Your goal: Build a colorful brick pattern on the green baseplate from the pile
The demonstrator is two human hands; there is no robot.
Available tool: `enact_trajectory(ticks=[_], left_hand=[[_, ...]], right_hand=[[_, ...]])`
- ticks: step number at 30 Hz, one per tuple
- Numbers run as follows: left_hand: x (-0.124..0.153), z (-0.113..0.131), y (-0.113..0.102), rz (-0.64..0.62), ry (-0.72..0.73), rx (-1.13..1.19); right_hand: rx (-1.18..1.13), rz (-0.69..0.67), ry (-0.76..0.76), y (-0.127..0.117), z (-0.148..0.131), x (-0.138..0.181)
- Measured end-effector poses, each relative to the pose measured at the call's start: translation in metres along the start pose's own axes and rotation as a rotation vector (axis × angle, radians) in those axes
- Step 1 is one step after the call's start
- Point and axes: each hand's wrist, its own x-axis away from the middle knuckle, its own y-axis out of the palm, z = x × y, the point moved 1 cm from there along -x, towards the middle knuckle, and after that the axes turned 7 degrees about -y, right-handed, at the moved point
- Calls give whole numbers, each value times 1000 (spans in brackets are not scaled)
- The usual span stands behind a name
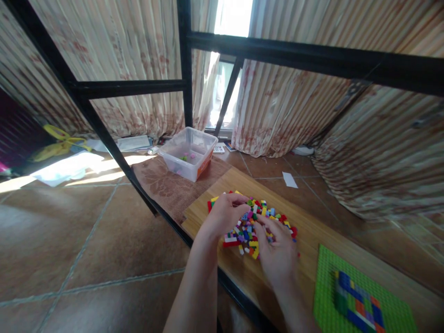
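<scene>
A loose heap of small coloured toy bricks lies on the wooden board. Over its left part bends my left hand, thumb and fingers apart, with some fingertips hidden. My right hand reaches into the right side of the heap, its thumb and fingers spread among the bricks. I make out no brick gripped in either hand. To the right sits a green baseplate bearing a low block of joined bricks in blue, green, orange, white and yellow.
Beyond the wooden board, a clear plastic box with a few small pieces inside stands on a brown mat. Black metal bars cross in front of pleated curtains. A white paper lies on the tiled floor.
</scene>
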Motion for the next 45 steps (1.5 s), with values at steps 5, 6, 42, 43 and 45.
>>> enact_trajectory(ticks=[5, 6, 42, 43, 45], left_hand=[[8, 5, 11, -232, -103, 235], [10, 6, 13, -276, -121, 294], [-12, -11, 10, 384, 16, -588], [-13, -12, 10, 394, 13, -581], [-14, -13, 9, 421, 9, -531]], right_hand=[[-260, -27, 73, -24, -17, -16], [-281, -18, 53, -29, -19, -16], [177, -145, -66, -10, 31, -14], [189, -135, -44, -13, 33, -16], [231, -121, -15, -20, 39, -21]])
